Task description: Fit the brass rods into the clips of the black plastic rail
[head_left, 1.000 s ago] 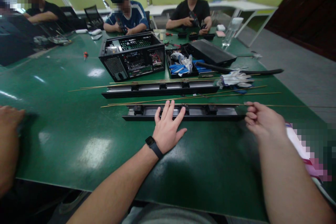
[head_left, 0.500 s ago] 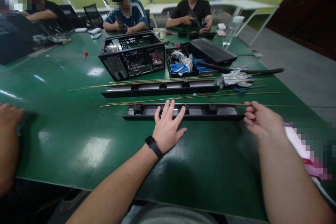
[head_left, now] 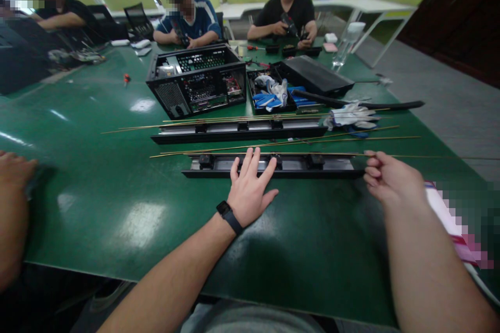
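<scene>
My left hand [head_left: 252, 187] lies with fingers spread across a long black-and-silver rail [head_left: 332, 170] that has several black blocks in its channel. Pinched between the thumb and fingers of my right hand [head_left: 390, 174], just past the rail's right end, is a thin brass-coloured rod [head_left: 422, 156]. This rod runs along the rail's far edge and out to the right. Behind lies a second, similar rail [head_left: 222, 135] with more thin rods [head_left: 140, 128] along it. My right fingertips partly hide the rod where it is gripped.
An open black computer case [head_left: 197, 83] stands behind the rails. Beside it are a black tray [head_left: 252, 88] with gloves, a dark panel [head_left: 316, 74], a black tube [head_left: 363, 105] and white gloves [head_left: 353, 116]. Another person's hand [head_left: 15, 169] rests at left. Co-workers sit opposite.
Almost nothing differs. Both my hands keep their places, and the rails and rods lie as before.
</scene>
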Demonstrator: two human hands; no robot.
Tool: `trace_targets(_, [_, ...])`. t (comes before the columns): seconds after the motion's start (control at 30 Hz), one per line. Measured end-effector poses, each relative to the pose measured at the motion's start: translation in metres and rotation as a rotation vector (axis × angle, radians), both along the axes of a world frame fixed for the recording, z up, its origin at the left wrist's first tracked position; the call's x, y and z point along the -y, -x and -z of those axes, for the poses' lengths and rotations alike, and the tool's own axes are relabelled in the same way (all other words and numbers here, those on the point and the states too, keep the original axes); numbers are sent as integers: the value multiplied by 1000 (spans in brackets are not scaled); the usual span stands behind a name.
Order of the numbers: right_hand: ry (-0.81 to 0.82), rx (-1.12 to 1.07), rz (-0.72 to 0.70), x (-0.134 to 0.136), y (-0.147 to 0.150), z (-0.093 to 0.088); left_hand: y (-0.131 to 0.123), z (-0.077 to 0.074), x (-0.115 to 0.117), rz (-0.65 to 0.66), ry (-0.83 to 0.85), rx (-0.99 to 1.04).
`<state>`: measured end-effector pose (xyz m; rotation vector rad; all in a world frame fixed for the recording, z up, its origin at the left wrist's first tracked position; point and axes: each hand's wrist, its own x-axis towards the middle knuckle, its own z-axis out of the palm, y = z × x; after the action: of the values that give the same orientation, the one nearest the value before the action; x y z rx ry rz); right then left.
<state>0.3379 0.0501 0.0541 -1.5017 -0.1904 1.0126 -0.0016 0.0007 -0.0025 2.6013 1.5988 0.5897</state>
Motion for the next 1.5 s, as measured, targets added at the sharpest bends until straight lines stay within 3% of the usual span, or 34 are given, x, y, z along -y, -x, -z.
trace_targets(0.23, [-15, 9, 48, 0, -1, -4, 0, 0, 0, 6, 0, -4])
trace_targets(0.43, [10, -2, -12, 1, 1, -6, 0, 0, 0, 5, 3, -7])
trace_targets(1.5, [-31, 46, 77, -1, -22, 4, 1, 1, 0, -5, 3, -16])
